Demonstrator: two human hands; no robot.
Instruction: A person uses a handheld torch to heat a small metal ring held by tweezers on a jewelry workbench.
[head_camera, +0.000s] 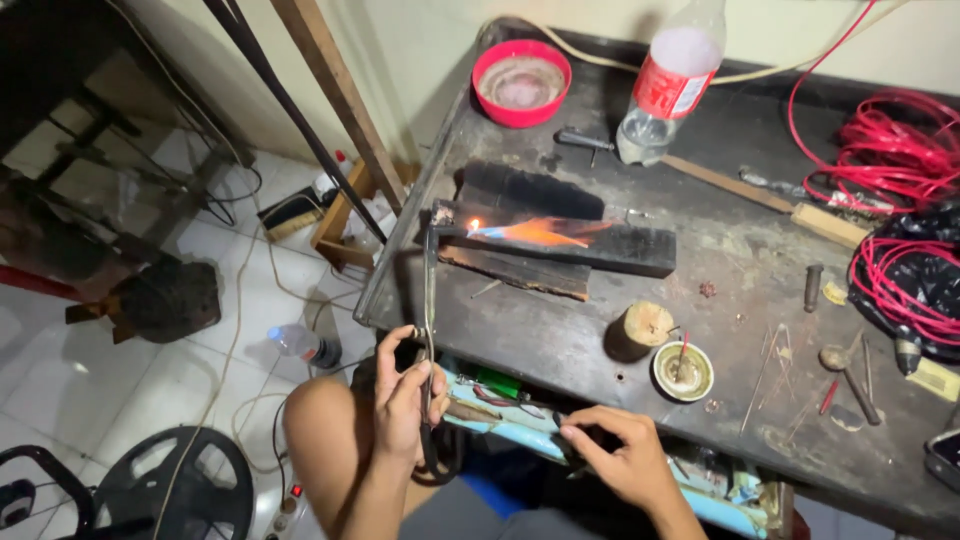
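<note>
Two hands work at the dark surface (600, 340). The left hand (405, 395) is closed around a thin metal torch pipe (430, 300), whose flame (535, 232) lies across a charred block (600, 248). The right hand (615, 455) pinches a small dark tool (560, 420) near the surface edge.

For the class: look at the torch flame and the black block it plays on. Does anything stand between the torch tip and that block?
Nothing visible does. The left hand holds the torch pipe; its flame runs straight along the top of the black block, which lies bare there.
</note>
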